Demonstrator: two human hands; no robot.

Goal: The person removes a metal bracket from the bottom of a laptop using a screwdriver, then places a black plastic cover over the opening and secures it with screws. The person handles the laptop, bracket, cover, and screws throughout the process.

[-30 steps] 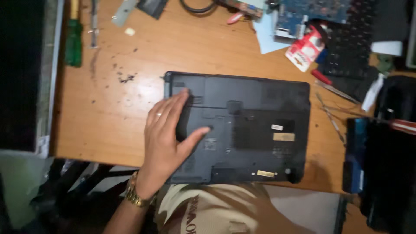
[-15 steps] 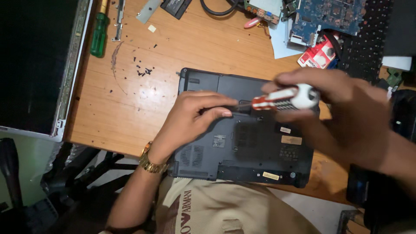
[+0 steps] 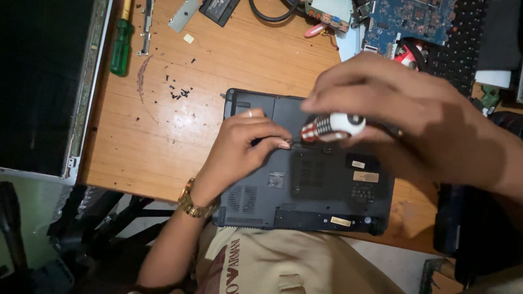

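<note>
Near the middle of the frame a dark laptop lies bottom-up on a wooden desk, its near edge hanging just over the desk's front edge above the person's lap. Upon it rests the left hand, coming in from the lower left with a gold watch on the wrist and a ring on one finger. Its thumb and fingertips are pinched together around the thin dark shaft of a screwdriver, just where the shaft meets the laptop's upper middle.

From the right side of the frame the right hand reaches over the laptop, fingers curled closed around the screwdriver's handle, which is white at the butt with red and white stripes toward the shaft. The handle lies nearly level, pointing left.

At the upper left, well apart from the laptop, a green-handled screwdriver lies beside a flat dark screen panel. Small black screws are scattered on the wood between them and the laptop. Along the top right sit a blue circuit board and a black keyboard.
</note>
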